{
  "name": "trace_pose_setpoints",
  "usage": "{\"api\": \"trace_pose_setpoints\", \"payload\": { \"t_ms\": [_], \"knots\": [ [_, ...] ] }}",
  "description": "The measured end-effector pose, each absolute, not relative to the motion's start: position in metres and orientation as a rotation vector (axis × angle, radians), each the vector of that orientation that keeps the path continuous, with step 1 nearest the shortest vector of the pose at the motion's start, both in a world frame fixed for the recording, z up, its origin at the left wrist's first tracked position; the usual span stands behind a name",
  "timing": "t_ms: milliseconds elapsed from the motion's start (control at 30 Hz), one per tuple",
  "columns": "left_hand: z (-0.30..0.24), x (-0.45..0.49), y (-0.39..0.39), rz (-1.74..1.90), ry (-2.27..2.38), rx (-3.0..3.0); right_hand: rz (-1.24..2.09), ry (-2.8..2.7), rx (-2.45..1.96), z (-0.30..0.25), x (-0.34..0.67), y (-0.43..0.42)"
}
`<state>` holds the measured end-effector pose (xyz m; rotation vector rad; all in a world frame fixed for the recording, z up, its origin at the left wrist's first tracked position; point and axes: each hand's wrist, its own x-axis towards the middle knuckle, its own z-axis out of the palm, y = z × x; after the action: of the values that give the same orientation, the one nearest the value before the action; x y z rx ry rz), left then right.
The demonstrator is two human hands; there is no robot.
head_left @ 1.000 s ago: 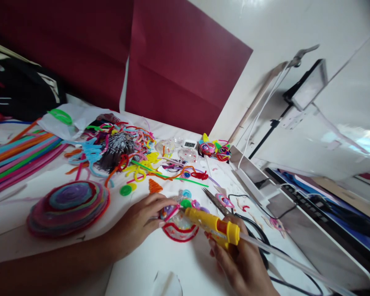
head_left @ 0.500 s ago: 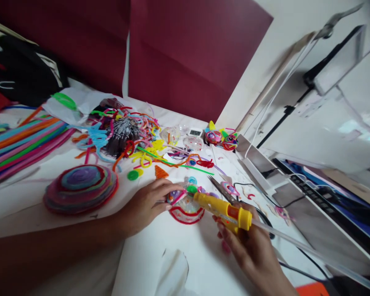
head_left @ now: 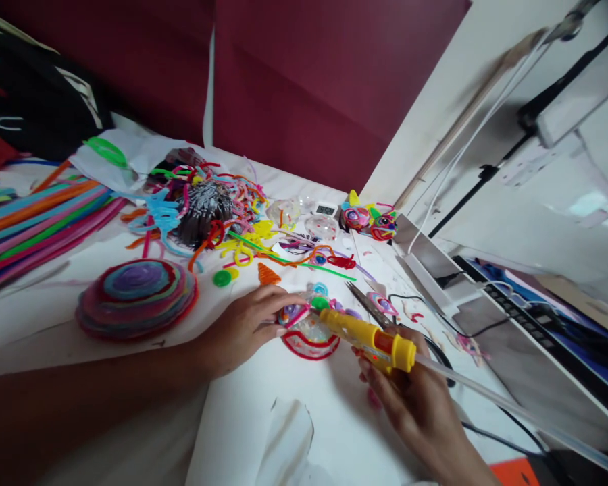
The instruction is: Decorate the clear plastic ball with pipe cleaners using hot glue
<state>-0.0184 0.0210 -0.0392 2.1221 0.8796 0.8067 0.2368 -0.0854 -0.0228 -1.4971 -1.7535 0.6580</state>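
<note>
while left hand [head_left: 243, 327] pins ornament [head_left: 304, 324], right hand [head_left: 410, 398] holds glue gun [head_left: 369, 337].

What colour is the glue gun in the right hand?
The glue gun in the right hand is yellow with an orange-red section near the rear, clearest in the head view.

Left forearm enters from lower-left desk edge, stretched toward desk centre, low over surface. Left hand [head_left: 246, 324] palm down, fingers curled, fingertips pinched together at front. Right hand [head_left: 410, 398] comes up from near desk edge, wrist bent, palm turned inward, fingers wrapped in closed grip, thumb side up.
</note>
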Motion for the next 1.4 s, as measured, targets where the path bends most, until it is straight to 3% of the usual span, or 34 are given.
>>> {"api": "trace_pose_setpoints", "payload": {
  "t_ms": [1400],
  "knots": [
    [-0.0368, -0.0168, 0.0198, 0.832, 0.879, 2.120, 0.540, -1.825, -1.507, -0.0193, 0.2337, -0.0861]
  ]
}}
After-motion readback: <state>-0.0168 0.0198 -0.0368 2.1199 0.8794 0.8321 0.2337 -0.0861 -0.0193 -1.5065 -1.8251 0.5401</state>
